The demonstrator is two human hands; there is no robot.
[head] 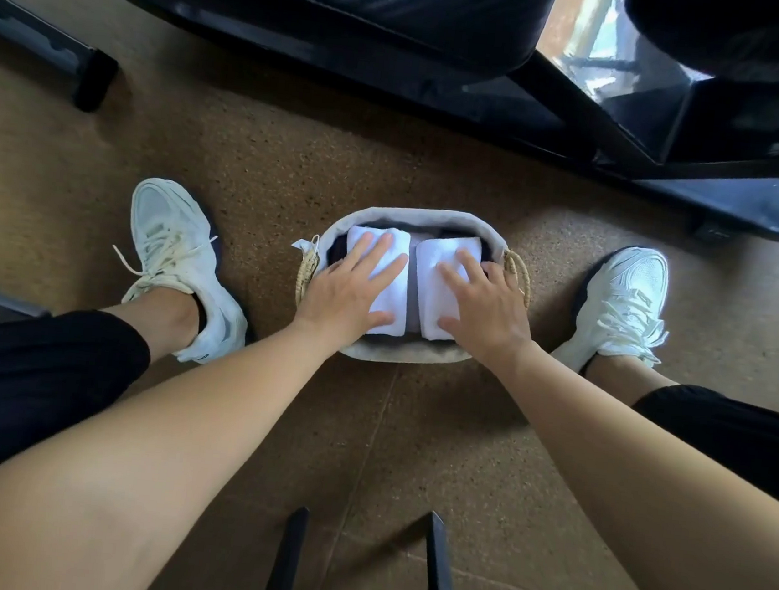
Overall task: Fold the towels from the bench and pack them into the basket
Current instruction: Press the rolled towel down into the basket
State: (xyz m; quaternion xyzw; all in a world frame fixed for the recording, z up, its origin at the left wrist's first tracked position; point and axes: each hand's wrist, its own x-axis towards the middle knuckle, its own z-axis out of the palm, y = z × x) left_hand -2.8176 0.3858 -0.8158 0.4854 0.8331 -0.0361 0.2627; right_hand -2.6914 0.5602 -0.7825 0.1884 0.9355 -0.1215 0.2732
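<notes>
An oval basket (414,215) with a pale cloth lining and woven rope handles stands on the floor between my feet. Two folded white towels lie side by side in it, over darker fabric underneath. My left hand (348,288) lies flat with spread fingers on the left towel (391,304). With its fingers spread, my right hand (486,304) presses the right towel (432,275). Neither hand grips anything.
A black padded bench (406,6) on a dark metal frame (585,118) runs across the top, close behind the basket. My white sneakers (177,255) (624,303) flank the basket. Two thin black bars (438,580) stick up at the bottom on the speckled brown floor.
</notes>
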